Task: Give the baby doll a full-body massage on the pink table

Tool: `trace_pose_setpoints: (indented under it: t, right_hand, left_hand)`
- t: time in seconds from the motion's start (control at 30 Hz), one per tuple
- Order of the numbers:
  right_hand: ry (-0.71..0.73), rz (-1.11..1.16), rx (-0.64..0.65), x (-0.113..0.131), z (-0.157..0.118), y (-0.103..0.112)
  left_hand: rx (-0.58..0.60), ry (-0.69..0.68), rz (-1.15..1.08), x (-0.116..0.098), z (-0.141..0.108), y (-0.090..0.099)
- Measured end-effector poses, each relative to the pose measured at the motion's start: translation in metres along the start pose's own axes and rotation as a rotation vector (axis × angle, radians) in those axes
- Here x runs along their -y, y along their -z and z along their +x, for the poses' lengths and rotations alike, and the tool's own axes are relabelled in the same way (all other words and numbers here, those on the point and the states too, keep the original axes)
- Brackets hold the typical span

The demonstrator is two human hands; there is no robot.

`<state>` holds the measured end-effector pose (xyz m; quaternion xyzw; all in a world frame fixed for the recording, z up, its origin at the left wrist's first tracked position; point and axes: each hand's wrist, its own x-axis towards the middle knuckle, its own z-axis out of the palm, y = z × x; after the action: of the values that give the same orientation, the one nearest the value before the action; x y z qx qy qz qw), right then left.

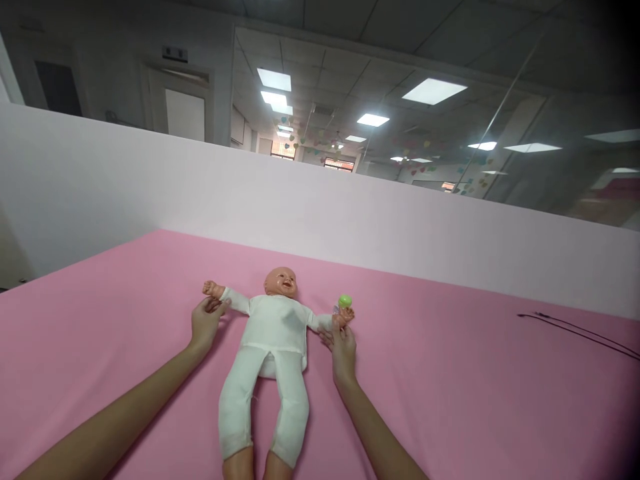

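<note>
A baby doll (277,323) with a white cloth body lies face up on the pink cover, its arms spread to both sides. At the doll's arm on the left of the picture, my left hand (207,322) has its fingers closed around the wrist and cuff. My right hand (344,347) grips the doll's other arm near its wrist, thumb on top. Just behind that doll hand sits a small light-green round object (345,301), with a pale part below it partly hidden; I cannot make out its kind.
The pink-covered table (440,387) spreads out on both sides of the doll. A low white partition (300,207) borders its far edge, with glass above. Thin black cables (575,328) lie at the right.
</note>
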<state>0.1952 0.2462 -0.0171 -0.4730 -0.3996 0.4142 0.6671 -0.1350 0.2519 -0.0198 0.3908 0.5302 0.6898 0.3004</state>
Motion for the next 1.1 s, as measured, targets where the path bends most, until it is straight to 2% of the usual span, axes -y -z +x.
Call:
trace_pose_setpoints:
  t: [0.03,0.1,0.17,0.23,0.33,0.4,0.47,0.53,0.6,0.67,0.8,0.9,0.97,1.1]
  right_hand:
    - [-0.009,0.004,-0.020,0.001,0.001,0.001]
    - [0.023,-0.022,-0.011,0.004,-0.002,0.001]
    - [0.119,-0.100,0.059,0.006,-0.009,-0.004]
    - [0.264,-0.229,0.185,0.009,-0.018,-0.009]
    - [0.516,-0.502,0.413,0.011,-0.031,-0.015]
    - [0.636,-0.664,0.520,0.011,-0.035,-0.016]
    - [0.690,-0.756,0.569,0.010,-0.036,-0.015]
    - [0.701,-0.771,0.575,0.008,-0.036,-0.015]
    - [0.679,-0.711,0.534,0.007,-0.035,-0.017]
    - [0.603,-0.588,0.443,0.008,-0.032,-0.018]
    - [0.320,-0.318,0.148,0.015,-0.017,-0.013]
    - [0.192,-0.182,-0.064,0.020,0.004,0.005]
    - [0.128,-0.200,-0.151,0.020,0.018,0.022]
    - [0.066,-0.527,-0.184,0.016,0.038,0.052]
  left_hand:
    - [-0.011,0.031,-0.015,0.000,0.002,0.001]
    - [0.011,-0.027,0.001,-0.001,0.002,0.001]
    - [0.058,-0.187,0.082,-0.003,-0.004,-0.002]
    - [0.126,-0.366,0.218,-0.006,-0.013,-0.005]
    - [0.335,-0.674,0.434,-0.009,-0.024,-0.008]
    - [0.489,-0.877,0.537,-0.010,-0.028,-0.008]
    - [0.561,-0.995,0.601,-0.010,-0.028,-0.006]
    - [0.570,-1.021,0.626,-0.008,-0.027,-0.006]
    - [0.531,-0.972,0.605,-0.007,-0.027,-0.007]
    - [0.426,-0.838,0.562,-0.007,-0.026,-0.008]
    - [0.142,-0.471,0.372,-0.010,-0.017,-0.005]
    - [-0.021,-0.298,0.257,-0.011,-0.001,0.008]
    - [-0.080,-0.190,0.359,-0.009,0.012,0.020]
    - [-0.004,-0.056,0.827,-0.005,0.030,0.039]
